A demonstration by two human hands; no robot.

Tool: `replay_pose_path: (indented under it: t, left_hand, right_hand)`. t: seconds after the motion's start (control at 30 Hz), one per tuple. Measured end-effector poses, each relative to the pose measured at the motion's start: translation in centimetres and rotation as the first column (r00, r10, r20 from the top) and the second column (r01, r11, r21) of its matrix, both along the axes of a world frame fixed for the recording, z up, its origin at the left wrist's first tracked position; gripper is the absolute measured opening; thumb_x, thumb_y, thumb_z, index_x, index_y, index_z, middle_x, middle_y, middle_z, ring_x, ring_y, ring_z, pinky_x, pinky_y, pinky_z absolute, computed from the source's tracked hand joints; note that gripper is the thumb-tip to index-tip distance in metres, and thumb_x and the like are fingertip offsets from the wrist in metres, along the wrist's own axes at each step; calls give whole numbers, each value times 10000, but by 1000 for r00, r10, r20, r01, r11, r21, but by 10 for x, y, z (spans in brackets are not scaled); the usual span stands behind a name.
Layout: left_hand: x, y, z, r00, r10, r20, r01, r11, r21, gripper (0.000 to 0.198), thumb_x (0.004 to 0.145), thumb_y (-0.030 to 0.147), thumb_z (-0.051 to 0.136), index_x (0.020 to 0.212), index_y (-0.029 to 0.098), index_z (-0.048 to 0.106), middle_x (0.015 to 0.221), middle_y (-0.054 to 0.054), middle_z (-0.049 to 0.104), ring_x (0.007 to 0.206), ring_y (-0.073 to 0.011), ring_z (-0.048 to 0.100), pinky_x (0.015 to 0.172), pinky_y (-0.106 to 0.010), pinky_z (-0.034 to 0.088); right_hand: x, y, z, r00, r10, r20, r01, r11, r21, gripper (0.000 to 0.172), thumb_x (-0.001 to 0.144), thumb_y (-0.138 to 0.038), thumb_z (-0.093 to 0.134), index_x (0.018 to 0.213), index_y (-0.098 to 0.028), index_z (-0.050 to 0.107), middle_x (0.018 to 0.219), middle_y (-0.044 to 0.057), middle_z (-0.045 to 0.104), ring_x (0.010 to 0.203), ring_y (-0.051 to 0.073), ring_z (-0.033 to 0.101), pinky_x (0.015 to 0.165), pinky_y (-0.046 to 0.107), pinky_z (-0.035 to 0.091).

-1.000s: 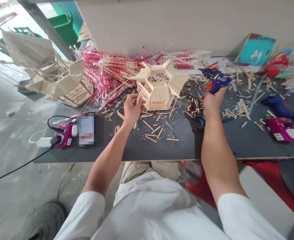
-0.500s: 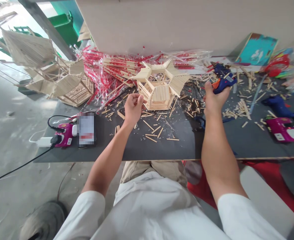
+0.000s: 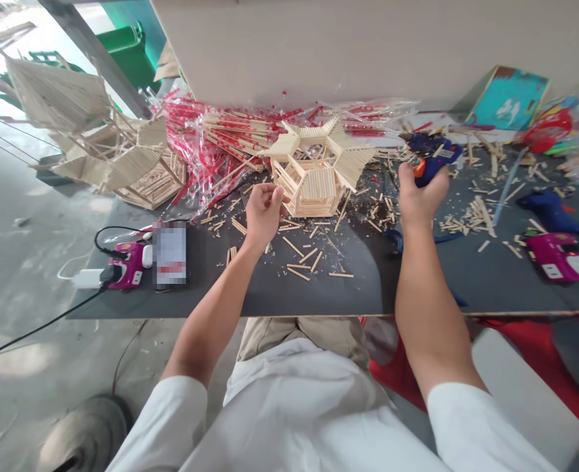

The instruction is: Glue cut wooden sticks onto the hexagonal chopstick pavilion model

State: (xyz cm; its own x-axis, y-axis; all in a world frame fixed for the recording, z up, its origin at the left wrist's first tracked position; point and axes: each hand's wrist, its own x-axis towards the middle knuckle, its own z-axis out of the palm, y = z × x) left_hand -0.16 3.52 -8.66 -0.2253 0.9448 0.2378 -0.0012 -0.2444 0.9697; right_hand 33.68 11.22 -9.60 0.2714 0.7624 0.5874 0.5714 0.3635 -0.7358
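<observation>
A small model house of pale wooden sticks (image 3: 319, 187), with slatted flaps slanting out from its top, stands on the dark table. My left hand (image 3: 263, 213) is at the model's near left side, thumb and fingers pinched together. Whatever is between those fingertips is too small or hidden to make out, and I cannot tell whether they touch the model. To the right of the model, my right hand (image 3: 423, 193) is wrapped round a blue glue gun (image 3: 439, 164) with an orange trigger. Its front end points away from me over scattered stick scraps.
Short sticks (image 3: 301, 262) litter the table (image 3: 348, 298). Behind lie red-and-cream sticks (image 3: 240, 131) in plastic wrap. A larger stick model (image 3: 132, 164) stands left. Purple power strips (image 3: 132, 265) sit at both sides, with a phone (image 3: 171, 255) and a second blue glue gun (image 3: 547, 206).
My right hand has shifted slightly left and toward me with the glue gun. My left hand and the model look almost unmoved.
</observation>
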Motion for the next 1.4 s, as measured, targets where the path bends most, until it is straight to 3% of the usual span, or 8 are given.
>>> replay_pose_path:
  t: [0.1,0.27,0.5,0.6,0.77,0.87,1.13,1.4]
  left_hand:
    - [-1,-1,3,1000,1,8,-1,999,38,202,1018,402,654,1014,227,553,822,5,720,525,-69,633,415,-166,468]
    - [-5,-3,12,1000,12,5,-13,990,137,256,1013,465,668,1032,230,569,799,10,722,523,-59,631,433,-160,453]
    - [-2,-14,23,991,52,-127,-15,960,279,259,1005,466,694,1110,242,619,873,1,733,567,-58,641,524,-187,506]
    - [0,-17,25,987,25,-160,15,970,241,292,984,488,718,1111,246,616,892,1,746,573,-62,662,526,-191,513]
    - [1,-13,27,992,-114,62,112,993,39,449,912,636,744,1008,247,541,795,4,769,481,-94,672,379,-189,428]
    - [1,-13,30,985,-143,100,143,990,8,488,860,643,797,992,243,548,834,-8,787,497,-95,684,393,-191,465]
    - [1,-13,27,986,-162,49,162,987,-2,470,895,654,747,1021,262,519,874,-11,781,518,-88,686,394,-193,478]
    - [2,-13,25,993,-114,20,113,994,8,461,915,656,725,1047,262,526,802,5,758,492,-80,656,412,-204,481]
  right_hand:
    - [-18,-13,13,978,-200,55,195,977,80,407,869,-535,682,1103,-220,575,962,65,668,882,233,661,886,431,549]
    - [-43,-35,34,974,-154,166,151,988,31,437,891,-589,660,1153,-255,558,1033,116,712,1016,307,726,920,488,591]
    - [-60,-50,45,960,-135,243,122,990,69,394,921,-628,597,1094,-278,553,864,64,667,839,281,712,864,491,591]
    - [-65,-55,47,953,-112,282,87,991,99,362,940,-603,576,1086,-272,557,844,47,639,774,254,680,830,471,586]
    - [-74,-57,44,958,-76,275,44,991,123,314,958,-560,554,1053,-261,558,778,18,600,707,226,646,782,441,586]
    - [-76,-55,41,961,-81,264,50,991,123,298,944,-544,579,1015,-255,560,744,7,591,690,224,651,791,446,603]
    - [-79,-61,45,961,-118,250,120,993,8,322,932,-573,640,1036,-273,591,850,55,663,911,294,728,953,510,611]
    - [-82,-65,49,952,-30,304,30,1000,4,332,913,-575,621,1037,-270,576,979,107,653,1087,340,681,1036,544,563]
